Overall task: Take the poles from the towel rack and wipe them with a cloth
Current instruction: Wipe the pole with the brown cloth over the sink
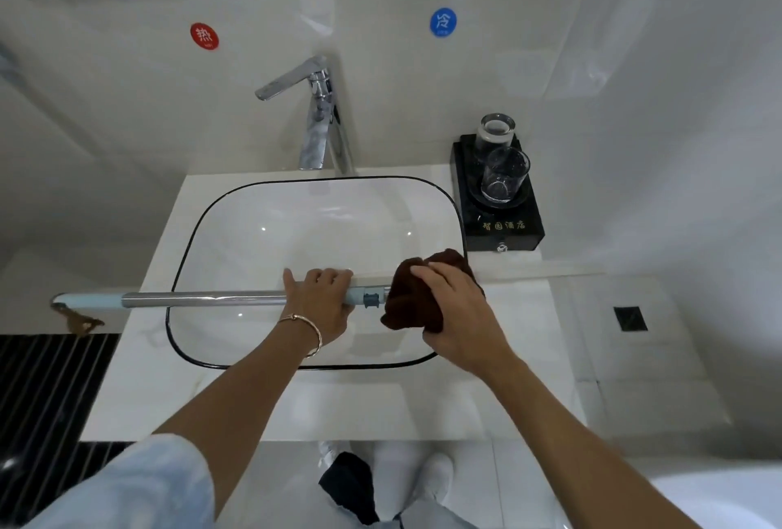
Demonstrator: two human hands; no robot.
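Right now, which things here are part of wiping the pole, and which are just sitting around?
In the job: pole, gripped by the left hand; brown cloth, held by the right hand at the pole's right end.
Just sitting there: sink, tap, two glasses on a black tray, red sticker and blue sticker on the wall.

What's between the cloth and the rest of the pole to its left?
The left hand grips the pole just left of the cloth, which the right hand holds round the pole's right end. Past that hand, nothing visible sits on the pole.
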